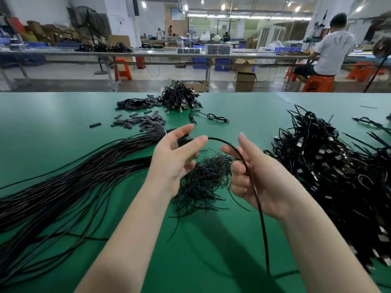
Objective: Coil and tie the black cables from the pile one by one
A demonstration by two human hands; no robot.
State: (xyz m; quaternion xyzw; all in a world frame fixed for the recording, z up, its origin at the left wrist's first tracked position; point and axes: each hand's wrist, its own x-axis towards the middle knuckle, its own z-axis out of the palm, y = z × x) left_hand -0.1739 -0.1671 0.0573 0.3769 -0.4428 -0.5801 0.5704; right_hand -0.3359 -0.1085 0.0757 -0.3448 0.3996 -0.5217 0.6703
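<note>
Thin black rubber-sheathed cable [249, 166] arched between both hands above green matte worktop [63, 127].
Right hand [260, 178] curled around cable; left hand [177, 157] released, fingertip touching its end.

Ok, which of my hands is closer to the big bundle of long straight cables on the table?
Left. The left hand hovers just right of the bundle of long straight cables, by its tied end. The right hand is farther right, past the twist-tie heap.
</note>
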